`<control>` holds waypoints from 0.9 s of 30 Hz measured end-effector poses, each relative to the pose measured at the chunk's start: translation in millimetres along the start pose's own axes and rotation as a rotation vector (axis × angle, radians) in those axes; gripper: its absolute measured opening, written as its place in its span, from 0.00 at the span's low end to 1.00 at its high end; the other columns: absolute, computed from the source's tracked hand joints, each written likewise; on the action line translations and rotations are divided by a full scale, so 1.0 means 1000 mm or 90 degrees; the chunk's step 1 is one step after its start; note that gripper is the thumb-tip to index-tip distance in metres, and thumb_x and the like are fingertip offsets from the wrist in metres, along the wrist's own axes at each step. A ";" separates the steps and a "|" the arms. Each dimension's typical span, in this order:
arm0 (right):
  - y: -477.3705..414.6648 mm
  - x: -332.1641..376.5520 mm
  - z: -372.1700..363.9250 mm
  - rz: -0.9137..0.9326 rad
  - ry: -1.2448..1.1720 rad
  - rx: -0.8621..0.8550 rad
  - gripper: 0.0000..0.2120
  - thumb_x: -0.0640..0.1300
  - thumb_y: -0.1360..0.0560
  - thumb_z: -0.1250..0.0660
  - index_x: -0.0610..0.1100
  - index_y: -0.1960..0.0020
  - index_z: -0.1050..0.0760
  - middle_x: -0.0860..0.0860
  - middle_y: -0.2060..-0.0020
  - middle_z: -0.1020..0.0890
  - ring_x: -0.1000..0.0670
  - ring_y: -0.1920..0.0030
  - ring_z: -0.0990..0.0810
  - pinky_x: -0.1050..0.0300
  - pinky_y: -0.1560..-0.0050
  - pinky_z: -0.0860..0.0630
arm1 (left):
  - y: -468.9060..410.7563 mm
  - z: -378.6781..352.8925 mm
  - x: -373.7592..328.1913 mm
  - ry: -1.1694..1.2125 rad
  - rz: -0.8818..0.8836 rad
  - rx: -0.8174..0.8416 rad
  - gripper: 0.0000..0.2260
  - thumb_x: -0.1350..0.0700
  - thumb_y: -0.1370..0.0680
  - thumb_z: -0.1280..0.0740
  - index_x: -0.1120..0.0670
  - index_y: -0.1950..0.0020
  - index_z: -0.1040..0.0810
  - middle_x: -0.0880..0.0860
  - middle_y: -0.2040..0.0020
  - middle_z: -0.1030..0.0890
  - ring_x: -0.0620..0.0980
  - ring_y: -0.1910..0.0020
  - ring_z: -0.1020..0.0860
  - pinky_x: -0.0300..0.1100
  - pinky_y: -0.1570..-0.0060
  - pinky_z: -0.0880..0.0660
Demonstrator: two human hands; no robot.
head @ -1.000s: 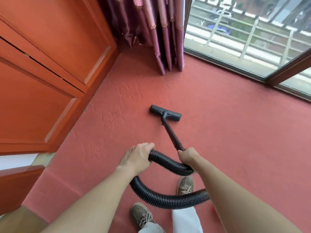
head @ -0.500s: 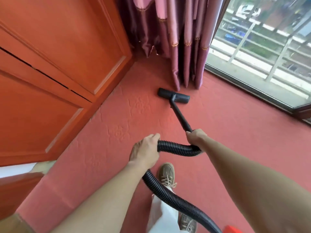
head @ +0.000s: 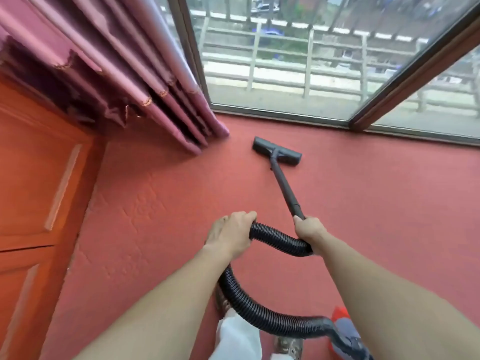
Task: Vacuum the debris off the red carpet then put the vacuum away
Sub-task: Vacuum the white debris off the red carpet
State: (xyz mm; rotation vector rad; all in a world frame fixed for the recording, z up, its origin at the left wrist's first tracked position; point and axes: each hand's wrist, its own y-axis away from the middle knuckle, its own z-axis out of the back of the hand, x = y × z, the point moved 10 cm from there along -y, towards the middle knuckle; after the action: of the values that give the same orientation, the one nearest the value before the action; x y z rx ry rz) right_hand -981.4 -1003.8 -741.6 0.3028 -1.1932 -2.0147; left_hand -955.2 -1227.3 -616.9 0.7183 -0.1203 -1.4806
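Vacuum body [head: 345, 331] — cropped, arm-hidden

Vacuum body [head: 346, 333] cut off at bottom edge.

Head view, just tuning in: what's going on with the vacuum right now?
A person is vacuuming the red carpet. The right hand has a closed grip on the lower end of the black wand, and the left hand holds the ribbed hose just behind it. The floor nozzle lies flat on the carpet near the window frame, beside the curtain hem. The vacuum body sits by the person's feet.
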 end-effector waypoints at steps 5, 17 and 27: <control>-0.026 -0.110 0.074 -0.085 -0.155 -0.021 0.20 0.54 0.23 0.42 0.42 0.41 0.23 0.42 0.51 0.19 0.38 0.47 0.19 0.43 0.45 0.20 | -0.030 -0.022 -0.126 -0.083 -0.128 0.045 0.07 0.57 0.23 0.37 0.48 0.54 0.34 0.51 0.53 0.19 0.60 0.54 0.19 0.46 0.59 0.30; 0.004 -0.411 0.199 -0.322 -0.339 -0.103 0.24 0.50 0.18 0.44 0.34 0.30 0.30 0.39 0.34 0.24 0.39 0.34 0.26 0.53 0.35 0.29 | -0.001 -0.160 -0.420 -0.268 -0.431 0.166 0.04 0.54 0.23 0.38 0.48 0.52 0.33 0.49 0.55 0.21 0.58 0.57 0.21 0.47 0.61 0.26; 0.075 -0.569 0.159 -0.484 -0.583 -0.126 0.23 0.51 0.20 0.41 0.36 0.33 0.27 0.40 0.37 0.22 0.40 0.39 0.21 0.51 0.44 0.22 | 0.071 -0.253 -0.530 -0.359 -0.616 0.242 0.04 0.54 0.23 0.38 0.48 0.53 0.34 0.46 0.58 0.23 0.54 0.60 0.22 0.45 0.63 0.32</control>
State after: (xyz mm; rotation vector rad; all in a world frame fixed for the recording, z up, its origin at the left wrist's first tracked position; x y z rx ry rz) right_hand -642.5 -516.2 -689.8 -0.3870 -1.5160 -3.0864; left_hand -835.1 -647.9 -595.8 0.6625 -0.5533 -2.6180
